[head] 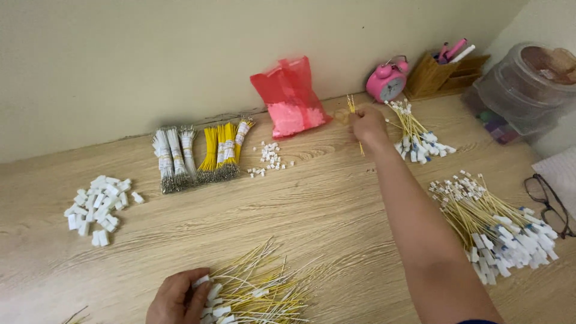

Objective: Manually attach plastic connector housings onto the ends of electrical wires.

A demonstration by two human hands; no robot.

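My right hand (367,125) is stretched far across the wooden table (324,204) and grips a few thin yellow wires (354,114) upright, beside a pile of yellow wires with white connectors (420,141). My left hand (177,298) rests at the near edge, fingers on a loose pile of yellow and white wires with white connectors (255,291). Bundles of white wires (174,159) and yellow wires (223,150) lie near the wall.
A heap of white connectors (99,207) lies at left and small white pieces (269,157) sit mid-table. A red plastic bag (289,99), pink alarm clock (387,81), wooden pen holder (441,72), clear containers (522,90), glasses (549,204) and another finished wire pile (498,225) stand at right.
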